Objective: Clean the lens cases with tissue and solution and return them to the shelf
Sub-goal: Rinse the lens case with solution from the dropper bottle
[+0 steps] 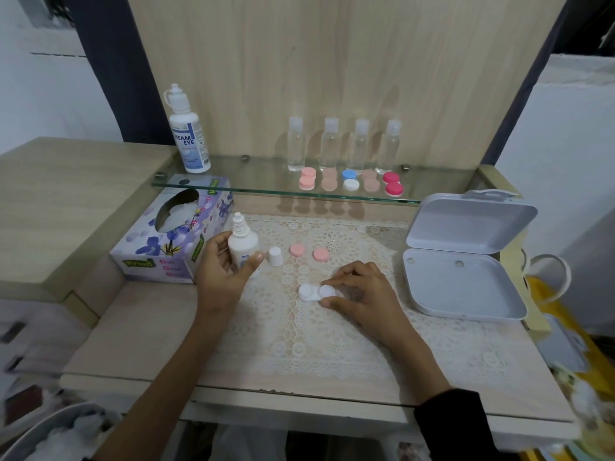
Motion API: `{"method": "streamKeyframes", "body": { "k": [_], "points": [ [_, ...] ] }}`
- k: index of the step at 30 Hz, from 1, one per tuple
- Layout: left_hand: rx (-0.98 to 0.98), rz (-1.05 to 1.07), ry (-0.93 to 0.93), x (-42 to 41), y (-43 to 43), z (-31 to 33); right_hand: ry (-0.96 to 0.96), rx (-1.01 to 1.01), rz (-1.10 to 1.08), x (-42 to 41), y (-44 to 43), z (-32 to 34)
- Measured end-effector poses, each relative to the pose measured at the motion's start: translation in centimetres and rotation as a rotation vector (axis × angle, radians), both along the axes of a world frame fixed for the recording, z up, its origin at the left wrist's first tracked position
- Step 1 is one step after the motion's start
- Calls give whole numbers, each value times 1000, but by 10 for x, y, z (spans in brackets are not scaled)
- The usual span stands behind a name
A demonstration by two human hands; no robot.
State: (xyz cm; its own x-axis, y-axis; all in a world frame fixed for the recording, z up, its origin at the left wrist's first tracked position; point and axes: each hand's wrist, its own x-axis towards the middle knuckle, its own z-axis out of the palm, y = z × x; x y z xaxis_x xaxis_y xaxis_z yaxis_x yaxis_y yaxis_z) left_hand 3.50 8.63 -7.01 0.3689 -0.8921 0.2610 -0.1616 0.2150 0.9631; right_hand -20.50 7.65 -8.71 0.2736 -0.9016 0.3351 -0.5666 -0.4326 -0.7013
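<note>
My left hand grips a small white solution bottle upright, its nozzle uncovered. The bottle's white cap stands on the lace mat just right of it. My right hand pinches the right end of an open white lens case lying on the mat. Two pink lids lie behind the case. A purple flowered tissue box sits at the left. On the glass shelf stand several closed lens cases in pink, peach, blue-white and red.
A large solution bottle stands at the shelf's left end, and several clear small bottles line its back. An open white hinged box lies at the right of the mat. A bowl with crumpled tissue shows at bottom left.
</note>
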Motion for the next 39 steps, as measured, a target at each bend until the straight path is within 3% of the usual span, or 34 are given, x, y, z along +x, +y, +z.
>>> {"method": "streamKeyframes", "body": {
  "k": [5, 9, 12, 20, 23, 28, 36, 39],
  "points": [
    [-116, 387, -116, -25, 28, 1, -4, 6, 3, 0, 1, 0],
    [-286, 104, -362, -55, 36, 4, -8, 0, 0, 0, 1, 0],
    [-183, -109, -413, -60, 13, -7, 6, -6, 3, 0, 1, 0],
    [50, -67, -926, -61, -40, -3, 7, -6, -1, 0, 2, 2],
    [70, -101, -1016, -62, -48, -3, 0, 0, 4, 1, 2, 2],
    [30, -141, -979, -59, -44, -6, -4, -1, 5, 2, 2, 2],
    [-59, -328, -636, -46, -13, -3, 9, -21, 2, 2, 1, 2],
    [-74, -378, -622, -41, -2, -5, 6, -21, 5, 2, 1, 1]
  ]
}}
